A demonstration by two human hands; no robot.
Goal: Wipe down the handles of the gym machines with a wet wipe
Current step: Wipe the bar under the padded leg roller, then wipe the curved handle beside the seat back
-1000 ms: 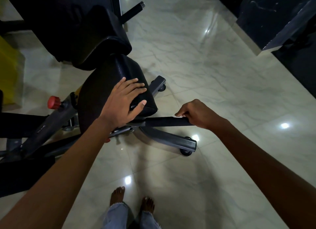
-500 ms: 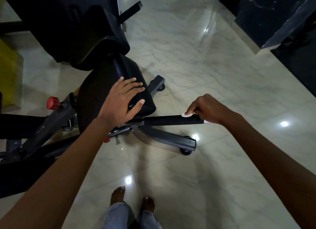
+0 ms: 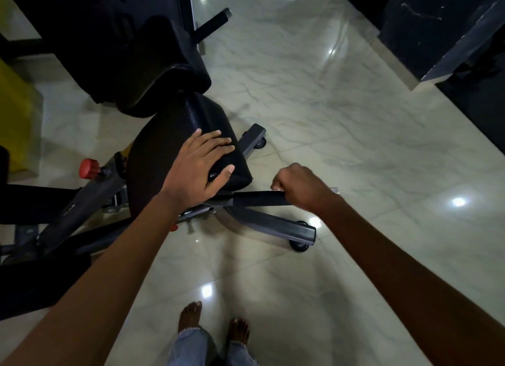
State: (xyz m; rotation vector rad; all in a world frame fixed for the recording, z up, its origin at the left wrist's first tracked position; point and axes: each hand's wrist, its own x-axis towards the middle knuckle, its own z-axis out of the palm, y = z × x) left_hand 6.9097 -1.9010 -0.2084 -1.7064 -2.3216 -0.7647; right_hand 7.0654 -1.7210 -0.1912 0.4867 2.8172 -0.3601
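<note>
Handle (image 3: 257, 199) sticking out under the seat pad's (image 3: 185, 141) front edge, right hand (image 3: 297, 186) fingers curled tight round it near the outer end with a sliver of wet wipe (image 3: 274, 190) peeking out, left hand (image 3: 199, 168) flat on the pad — probably best twisting while sliding to cover the underside too.

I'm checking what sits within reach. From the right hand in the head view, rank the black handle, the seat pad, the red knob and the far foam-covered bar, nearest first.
From the right hand:
1. black handle, in its grip.
2. seat pad, just left.
3. red knob, far left.
4. far foam-covered bar, top of view.
</note>
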